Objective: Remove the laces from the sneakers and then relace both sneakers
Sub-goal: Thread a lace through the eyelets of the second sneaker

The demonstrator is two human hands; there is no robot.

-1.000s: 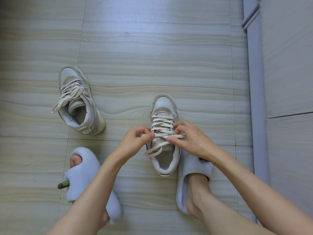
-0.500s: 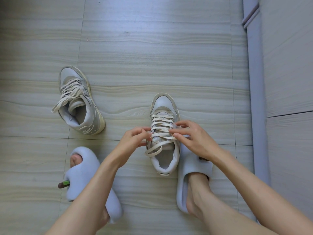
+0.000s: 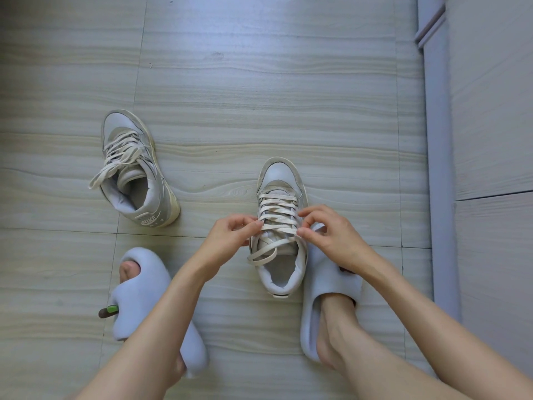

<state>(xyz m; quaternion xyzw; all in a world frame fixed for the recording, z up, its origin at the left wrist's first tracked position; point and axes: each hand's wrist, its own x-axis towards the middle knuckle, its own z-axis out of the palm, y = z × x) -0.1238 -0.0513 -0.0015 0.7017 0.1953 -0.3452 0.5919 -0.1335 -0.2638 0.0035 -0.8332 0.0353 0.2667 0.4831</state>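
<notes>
Wood-grain tile floor [image 3: 259, 82], grey baseboard [image 3: 439, 168], sneaker [image 3: 281, 226]

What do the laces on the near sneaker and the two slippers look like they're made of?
Laces: flat woven fabric, probably cotton or polyester, matte cream, lying in ribbon-like bands. Left slipper: looks like plush fleece, fuzzy and soft-edged. Right slipper: seems moulded foam or rubber, smooth, matte and seamless.

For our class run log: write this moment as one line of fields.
left hand: pinching lace | right hand: pinching lace | near sneaker: upright, laced | far sneaker: laced, untouched
</notes>
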